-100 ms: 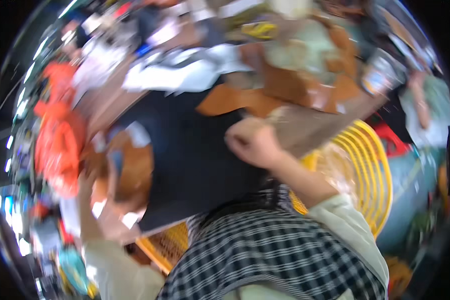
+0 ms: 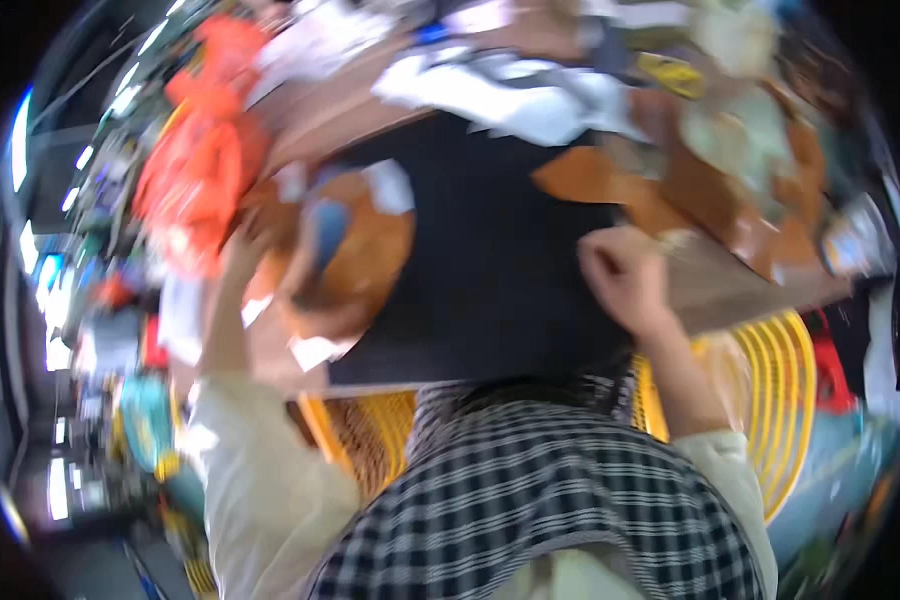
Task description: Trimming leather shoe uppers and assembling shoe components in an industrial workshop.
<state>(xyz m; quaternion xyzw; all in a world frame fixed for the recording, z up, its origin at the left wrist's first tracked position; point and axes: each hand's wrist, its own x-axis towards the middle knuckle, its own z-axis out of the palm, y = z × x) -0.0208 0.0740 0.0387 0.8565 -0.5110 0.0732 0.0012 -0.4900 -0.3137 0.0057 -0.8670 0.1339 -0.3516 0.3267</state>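
Observation:
My right hand (image 2: 627, 278) is at the right edge of a black mat (image 2: 490, 270), its fingers curled closed. Whatever they may hold is hidden. Just beyond it lie brown leather-like pieces (image 2: 580, 175). On the mat's left side rests a blurred pile of brown leather-like pieces (image 2: 375, 235) with white patches and a blue spot. My left hand (image 2: 255, 225) reaches to the far left side of this pile. Blur and the brown pieces keep its fingers from showing clearly.
Orange plastic bags (image 2: 195, 170) stand left of the table. White cut sheets (image 2: 500, 95) lie along the mat's far edge, with a yellow object (image 2: 670, 75) beyond. A yellow basket (image 2: 795, 400) stands below the table at the right; a clear tub (image 2: 855, 235) sits at its right end.
The whole view has swung, so the table and both hands appear farther right and the left side higher. Relative to the mat, the hands look much the same.

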